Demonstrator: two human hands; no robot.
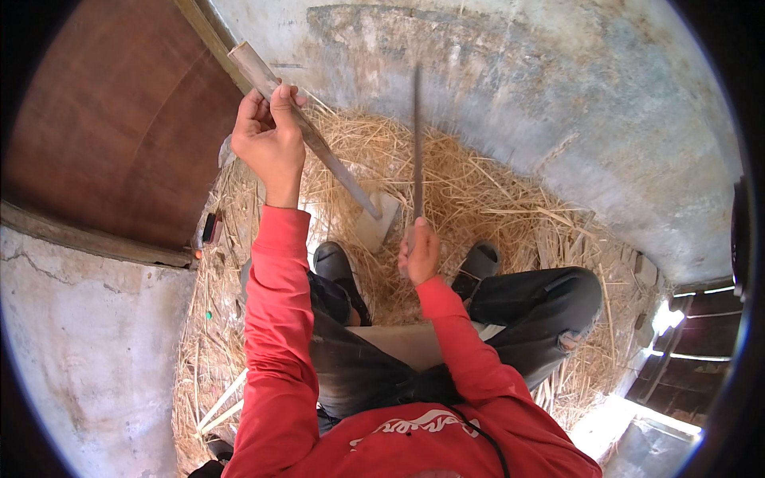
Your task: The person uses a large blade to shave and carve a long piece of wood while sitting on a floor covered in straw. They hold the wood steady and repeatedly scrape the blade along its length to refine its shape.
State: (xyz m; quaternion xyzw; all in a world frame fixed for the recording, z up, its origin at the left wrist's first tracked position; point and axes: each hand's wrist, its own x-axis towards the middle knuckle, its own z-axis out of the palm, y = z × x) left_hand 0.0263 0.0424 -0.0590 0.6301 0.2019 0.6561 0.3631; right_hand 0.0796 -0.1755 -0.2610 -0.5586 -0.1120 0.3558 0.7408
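Note:
My left hand [271, 139] is closed round the upper part of a wooden stick [331, 163], thumb along its near side. The stick slants down to the right, its lower end at a pale flat-topped block [370, 237] on the straw. I cannot tell whether the tip presses on the block. In my right hand [420, 253] is a long knife [417, 143], its narrow dark blade pointing away and seen nearly edge-on, slightly blurred. The fingers hide its handle. The blade is apart from the stick, to its right.
Loose straw [462, 183] covers the floor around my shoes [335, 263]. A curved, stained plaster wall [558, 80] rises ahead and on the right. At left is a brown panel [119, 119] above a low wall [88, 342]. Light-coloured strips [223, 406] lie at lower left.

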